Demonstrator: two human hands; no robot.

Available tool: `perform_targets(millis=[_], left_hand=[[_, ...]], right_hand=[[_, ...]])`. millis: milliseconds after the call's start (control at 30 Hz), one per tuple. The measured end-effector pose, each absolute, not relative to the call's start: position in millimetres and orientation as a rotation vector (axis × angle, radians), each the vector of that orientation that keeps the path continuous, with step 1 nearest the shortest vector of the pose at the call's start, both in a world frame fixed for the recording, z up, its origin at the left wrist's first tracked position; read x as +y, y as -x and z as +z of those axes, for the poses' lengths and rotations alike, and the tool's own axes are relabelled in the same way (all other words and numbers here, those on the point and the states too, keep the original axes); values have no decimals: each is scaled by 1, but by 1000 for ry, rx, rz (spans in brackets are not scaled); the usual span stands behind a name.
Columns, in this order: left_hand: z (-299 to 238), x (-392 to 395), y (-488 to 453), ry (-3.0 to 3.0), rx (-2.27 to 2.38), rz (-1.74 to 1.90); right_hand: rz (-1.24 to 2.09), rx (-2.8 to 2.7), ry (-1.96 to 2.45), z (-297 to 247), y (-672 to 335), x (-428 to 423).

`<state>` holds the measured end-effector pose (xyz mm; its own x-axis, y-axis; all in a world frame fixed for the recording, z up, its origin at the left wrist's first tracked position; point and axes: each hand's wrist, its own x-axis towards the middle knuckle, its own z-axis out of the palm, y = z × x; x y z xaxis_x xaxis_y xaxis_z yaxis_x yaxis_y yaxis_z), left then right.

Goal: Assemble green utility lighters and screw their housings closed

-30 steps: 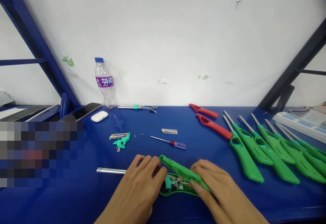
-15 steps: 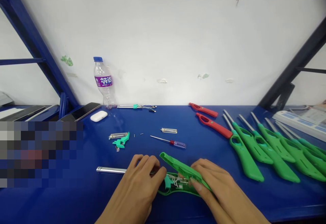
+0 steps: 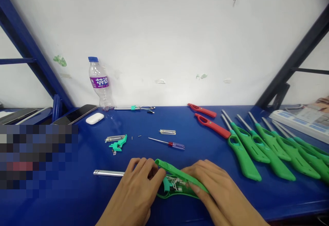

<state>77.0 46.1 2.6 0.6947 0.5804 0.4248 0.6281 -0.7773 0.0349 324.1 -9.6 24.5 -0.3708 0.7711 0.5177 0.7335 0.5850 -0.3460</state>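
Note:
In the head view an opened green gas lighter lies at the front of the table, its silver tube pointing left. My left hand is closed around the lighter where the tube meets the handle, and its fingertips are partly hidden. Inside the lower green shell half show a teal trigger and loose white wires. My right hand grips the upper green shell half, which is tilted over the lower one with its left end raised. The right fingertips reach between the halves.
Beyond the hands lie a screwdriver, a clear fuel tank, teal parts and tiny pins. Several green lighters fill the right side near two red shell halves. A bottle stands by the wall.
The upper shell half's raised end has come down slightly toward the lower half. Both hands keep their hold. The whole view has shifted a little.

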Motion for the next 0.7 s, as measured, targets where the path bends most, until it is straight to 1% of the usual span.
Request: perform_targets(millis=[133, 300, 467, 700], left_hand=[[0, 48, -78, 2800, -1044, -709], [5, 47, -80, 2734, -951, -875], [6, 48, -82, 2694, -920, -892], [5, 50, -79, 2744, -901, -850]], right_hand=[[-12, -2140, 1196, 21, -327, -11], [-95, -2129, 1150, 20, -328, -13], [-205, -2111, 1134, 20, -328, -11], [-236, -2131, 1140, 23, -327, -9]])
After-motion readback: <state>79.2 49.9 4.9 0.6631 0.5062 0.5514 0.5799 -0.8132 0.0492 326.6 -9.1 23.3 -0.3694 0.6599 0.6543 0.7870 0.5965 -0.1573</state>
